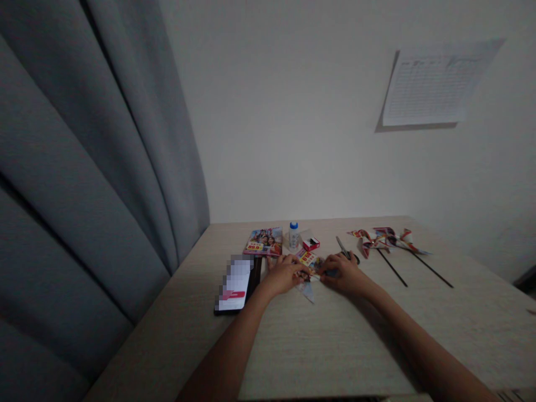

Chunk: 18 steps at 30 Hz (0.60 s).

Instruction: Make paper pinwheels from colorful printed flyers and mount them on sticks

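Observation:
A piece of printed paper (307, 290) with pointed corners lies on the table between my hands. My left hand (286, 274) is closed on its left side, fingertips near the paper's middle. From the right, my right hand (341, 272) pinches the paper's other side, fingers bent together. Just behind the hands stand a small white bottle with a blue cap (293, 237) and a small red and white box (311, 244). Scissors (342, 245) lie behind my right hand, their handles partly hidden by it.
A phone (234, 283) lies left of my hands, with a colourful printed stack (264, 241) behind it. Two paper pinwheels on dark sticks (371, 242) lie at the right. A grey curtain (104, 139) hangs at the left; a written sheet (427, 89) is on the wall.

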Available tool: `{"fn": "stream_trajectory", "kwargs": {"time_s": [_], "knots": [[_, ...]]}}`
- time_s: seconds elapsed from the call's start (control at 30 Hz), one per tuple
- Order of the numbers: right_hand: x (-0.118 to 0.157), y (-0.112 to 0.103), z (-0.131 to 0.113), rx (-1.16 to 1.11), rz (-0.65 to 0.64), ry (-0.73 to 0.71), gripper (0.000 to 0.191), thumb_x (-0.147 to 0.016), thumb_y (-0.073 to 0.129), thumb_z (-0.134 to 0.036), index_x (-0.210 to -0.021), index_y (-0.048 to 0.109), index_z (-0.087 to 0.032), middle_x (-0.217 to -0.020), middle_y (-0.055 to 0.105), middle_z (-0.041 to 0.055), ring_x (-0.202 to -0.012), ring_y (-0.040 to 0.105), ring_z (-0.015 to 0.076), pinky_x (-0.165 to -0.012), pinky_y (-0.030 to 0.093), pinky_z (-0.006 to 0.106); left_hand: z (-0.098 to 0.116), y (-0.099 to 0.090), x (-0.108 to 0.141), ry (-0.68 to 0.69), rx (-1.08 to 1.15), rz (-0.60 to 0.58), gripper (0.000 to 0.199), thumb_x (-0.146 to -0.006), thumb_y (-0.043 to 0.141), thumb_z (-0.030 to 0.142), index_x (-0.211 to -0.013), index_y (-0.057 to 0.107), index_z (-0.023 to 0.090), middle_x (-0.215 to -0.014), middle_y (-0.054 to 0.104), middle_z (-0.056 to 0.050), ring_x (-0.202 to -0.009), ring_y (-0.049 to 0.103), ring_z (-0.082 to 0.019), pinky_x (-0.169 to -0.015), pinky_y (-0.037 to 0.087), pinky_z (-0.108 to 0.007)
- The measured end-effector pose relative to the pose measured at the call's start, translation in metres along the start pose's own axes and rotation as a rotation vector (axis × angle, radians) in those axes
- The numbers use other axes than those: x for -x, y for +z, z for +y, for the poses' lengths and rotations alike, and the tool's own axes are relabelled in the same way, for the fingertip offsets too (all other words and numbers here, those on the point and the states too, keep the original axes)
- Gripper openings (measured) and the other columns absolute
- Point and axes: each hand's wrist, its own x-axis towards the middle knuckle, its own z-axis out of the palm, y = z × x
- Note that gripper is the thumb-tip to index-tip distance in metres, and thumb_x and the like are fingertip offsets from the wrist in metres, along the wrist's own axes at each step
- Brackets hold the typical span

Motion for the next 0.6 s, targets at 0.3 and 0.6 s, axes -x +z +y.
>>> {"fn": "stream_trajectory", "kwargs": {"time_s": [0.3, 0.6], "knots": [[0.0004, 0.001, 0.0022, 0.007, 0.01, -0.017, 0.026, -0.088, 0.061, -0.047, -0.103, 0.077, -0.034, -0.117, 0.069, 0.0068, -0.123, 0.052, 0.0333, -0.113, 0.002, 0.073, -0.0001, -0.0016, -0.0006, 0.002, -0.016, -0.002, 0.029, -0.094, 0.059, 0.045, -0.123, 0.065, 0.047, -0.141, 0.05, 0.001, -0.137, 0.037, -0.033, -0.115, 0.013, -0.07], [-0.0009, 0.001, 0.0024, 0.013, 0.007, -0.015, 0.024, -0.087, 0.063, -0.046, -0.102, 0.077, -0.035, -0.115, 0.069, 0.0059, -0.122, 0.053, 0.0333, -0.113, 0.005, 0.072, 0.0029, -0.0051, 0.0013, 0.003, -0.026, -0.031, 0.031, -0.095, 0.058, 0.043, -0.126, 0.064, 0.044, -0.145, 0.047, 0.0, -0.139, 0.036, -0.033, -0.116, 0.016, -0.067]]}}
